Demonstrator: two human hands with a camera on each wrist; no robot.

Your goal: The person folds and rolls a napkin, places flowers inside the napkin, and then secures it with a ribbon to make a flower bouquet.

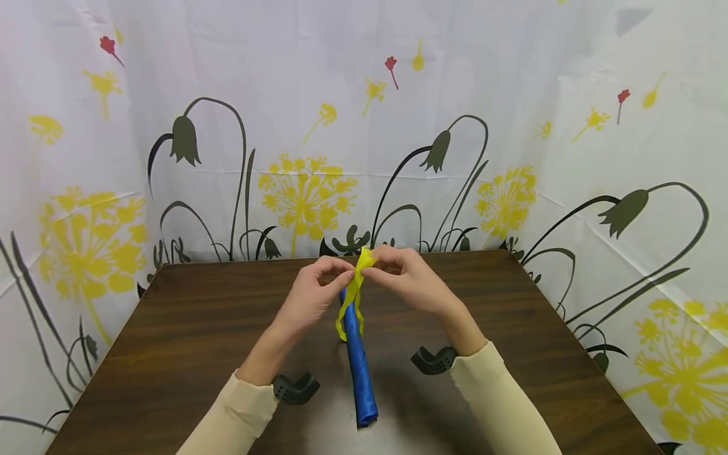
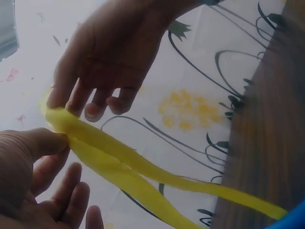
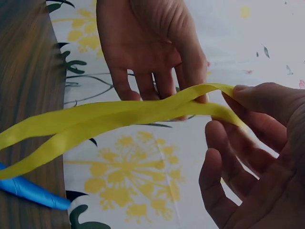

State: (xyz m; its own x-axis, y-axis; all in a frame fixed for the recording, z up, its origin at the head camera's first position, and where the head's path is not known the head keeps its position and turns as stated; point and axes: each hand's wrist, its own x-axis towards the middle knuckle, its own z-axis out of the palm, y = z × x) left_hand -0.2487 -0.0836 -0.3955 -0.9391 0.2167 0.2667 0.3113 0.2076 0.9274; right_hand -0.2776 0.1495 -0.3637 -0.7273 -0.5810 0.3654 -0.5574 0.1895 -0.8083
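A yellow ribbon (image 1: 351,297) hangs in two strands from between the fingertips of both hands, above the wooden table. My left hand (image 1: 309,294) pinches it from the left between thumb and fingers. From the other side, my right hand (image 1: 411,278) pinches the ribbon near its upper end. In the right wrist view the two yellow strands (image 3: 119,114) cross close to the left fingers and spread apart lower down. Below the hands lies a long, narrow roll of shiny blue fabric (image 1: 358,373), its near end showing folded layers. The ribbon strands overlap its far part in the head view.
The dark wood-grain table (image 1: 170,354) reaches back to a white curtain (image 1: 341,82) printed with yellow and red flowers and dark stems. More curtain hangs at both sides. A black curved mount (image 1: 297,388) sits at each wrist, next to the cream sleeves (image 1: 239,411).
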